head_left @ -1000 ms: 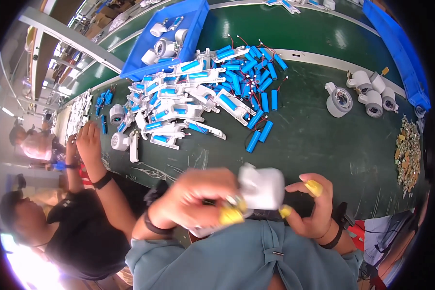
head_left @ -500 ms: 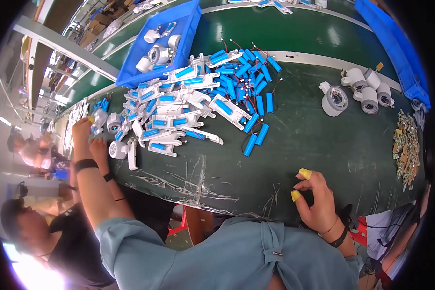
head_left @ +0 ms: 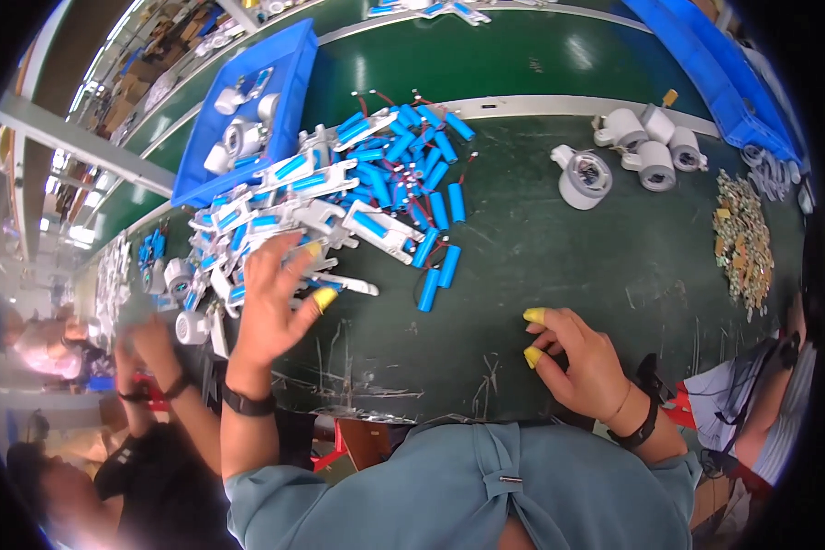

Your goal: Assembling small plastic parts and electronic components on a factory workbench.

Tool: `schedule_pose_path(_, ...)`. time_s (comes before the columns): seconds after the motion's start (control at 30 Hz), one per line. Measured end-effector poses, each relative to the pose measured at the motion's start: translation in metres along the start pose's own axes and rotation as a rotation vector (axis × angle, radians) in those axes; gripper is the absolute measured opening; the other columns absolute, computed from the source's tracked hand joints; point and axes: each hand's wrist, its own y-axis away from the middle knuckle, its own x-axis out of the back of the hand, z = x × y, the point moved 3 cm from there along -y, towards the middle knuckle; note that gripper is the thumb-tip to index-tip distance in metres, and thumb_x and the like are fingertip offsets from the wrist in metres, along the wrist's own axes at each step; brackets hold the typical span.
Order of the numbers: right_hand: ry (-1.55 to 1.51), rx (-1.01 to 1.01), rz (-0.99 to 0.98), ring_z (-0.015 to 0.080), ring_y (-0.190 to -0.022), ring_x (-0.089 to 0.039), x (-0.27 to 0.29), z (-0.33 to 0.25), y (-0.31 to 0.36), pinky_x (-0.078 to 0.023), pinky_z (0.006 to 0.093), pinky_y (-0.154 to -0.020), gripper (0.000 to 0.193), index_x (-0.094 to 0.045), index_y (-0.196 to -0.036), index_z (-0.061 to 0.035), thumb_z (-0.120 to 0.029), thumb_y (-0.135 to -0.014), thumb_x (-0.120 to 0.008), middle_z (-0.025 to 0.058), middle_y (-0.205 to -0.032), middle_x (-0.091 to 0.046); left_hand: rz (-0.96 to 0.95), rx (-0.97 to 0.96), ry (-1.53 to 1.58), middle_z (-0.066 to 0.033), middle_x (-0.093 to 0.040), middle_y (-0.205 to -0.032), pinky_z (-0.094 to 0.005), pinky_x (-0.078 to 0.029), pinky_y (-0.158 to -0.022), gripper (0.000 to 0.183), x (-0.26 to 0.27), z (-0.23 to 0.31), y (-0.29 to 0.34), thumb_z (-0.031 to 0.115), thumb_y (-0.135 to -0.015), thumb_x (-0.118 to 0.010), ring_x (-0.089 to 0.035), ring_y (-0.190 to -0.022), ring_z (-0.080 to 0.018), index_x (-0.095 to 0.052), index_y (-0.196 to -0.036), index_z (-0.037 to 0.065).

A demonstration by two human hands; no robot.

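My left hand [head_left: 273, 307] hovers over the near edge of a heap of white plastic handle shells [head_left: 316, 215], many fitted with blue cylindrical battery cells. Its fingers are spread, with yellow cots on thumb and forefinger, and nothing shows between them. To the right, my right hand [head_left: 579, 365] hangs low above the green bench near its front edge. Its thumb and forefinger, also in yellow cots, stand apart with nothing between; the other fingers curl. Loose blue battery cells [head_left: 438, 203] with red wires lie right of the shells, between my hands and the far edge.
A blue bin [head_left: 293, 101] holding white round housings stands behind the heap. More white round housings [head_left: 585, 179] sit at the back right, beside a pile of small circuit boards [head_left: 742, 243]. Another blue bin [head_left: 724, 82] is beyond. A co-worker's hands [head_left: 147, 341] are at the left.
My left hand has come back from the far left, near the co-worker's hands, to the heap. The co-worker's hands have drawn nearer the bench's front edge. My right hand stays nearly the same.
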Motion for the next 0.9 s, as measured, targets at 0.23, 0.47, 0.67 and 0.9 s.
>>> schedule_pose_path(0.23, 0.204, -0.029, 0.415, 0.0185, -0.077, -0.065, 0.066, 0.031, -0.061, -0.050, 0.0276, -0.062, 0.033, -0.056, -0.119, -0.0043, -0.008, -0.087, -0.066, 0.0105, -0.096, -0.063, 0.028, 0.063, 0.176, -0.0111, -0.065, -0.102, -0.0373, -0.048, -0.084, 0.028, -0.019, 0.038, 0.012, -0.007, -0.076, -0.063, -0.061, -0.093, -0.0296, -0.069, -0.101, 0.005)
schedule_pose_path(0.47, 0.589, -0.266, 0.213, 0.0367, -0.097, -0.060, 0.082, 0.077, -0.146, -0.048, 0.0459, -0.081, 0.047, -0.058, -0.115, -0.0047, -0.032, -0.080, -0.073, 0.0172, -0.106, -0.061, -0.094, 0.396, 0.862, -0.0098, -0.067, -0.109, -0.0291, -0.052, -0.088, 0.028, -0.038, 0.050, 0.031, -0.010, -0.091, -0.054, -0.067, -0.097, -0.0176, -0.063, -0.115, 0.001)
schedule_pose_path(0.67, 0.505, 0.536, -0.136, 0.0343, -0.112, -0.053, 0.043, 0.028, -0.104, -0.041, 0.0458, -0.095, 0.034, -0.061, -0.102, -0.0086, -0.003, -0.069, -0.065, 0.0119, -0.105, -0.057, -0.216, 0.561, 1.393, -0.0151, -0.068, -0.112, -0.0333, -0.056, -0.085, 0.023, -0.050, 0.083, 0.041, -0.009, -0.094, -0.053, -0.069, -0.098, -0.0232, -0.062, -0.112, 0.001)
schedule_pose_path(0.9, 0.522, 0.530, 0.229, 0.0341, -0.099, -0.060, 0.048, -0.006, -0.040, -0.049, 0.0448, -0.080, 0.034, -0.064, -0.104, -0.0068, 0.000, -0.070, -0.066, 0.0123, -0.101, -0.057, -0.314, 0.523, 1.484, -0.0176, -0.065, -0.118, -0.0332, -0.056, -0.088, 0.027, -0.064, 0.109, 0.030, -0.009, -0.094, -0.052, -0.068, -0.102, -0.0241, -0.058, -0.120, -0.003)
